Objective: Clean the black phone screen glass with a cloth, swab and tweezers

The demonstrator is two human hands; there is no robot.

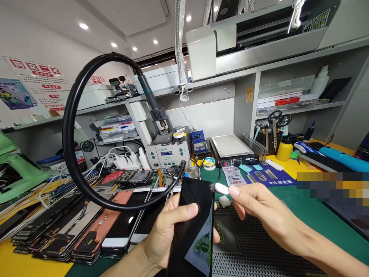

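Observation:
A black phone [191,227] with a glossy, reflecting screen is held upright and slightly tilted by my left hand [170,227], thumb on the screen and fingers round the far edge. My right hand [259,207] pinches a small white brush [221,188] between thumb and fingers. The brush's dark bristles are at the phone's upper right edge. Just below the brush, a white lump [224,201] rests near a black perforated mat [259,246].
Stacked phones and screens [95,227] cover the left side. A thick black hose [67,127] loops in front of the hot-air station [168,154]. Behind are a heating plate [232,146], a solder spool [209,162], a yellow bottle [285,148] and a tool holder [269,140].

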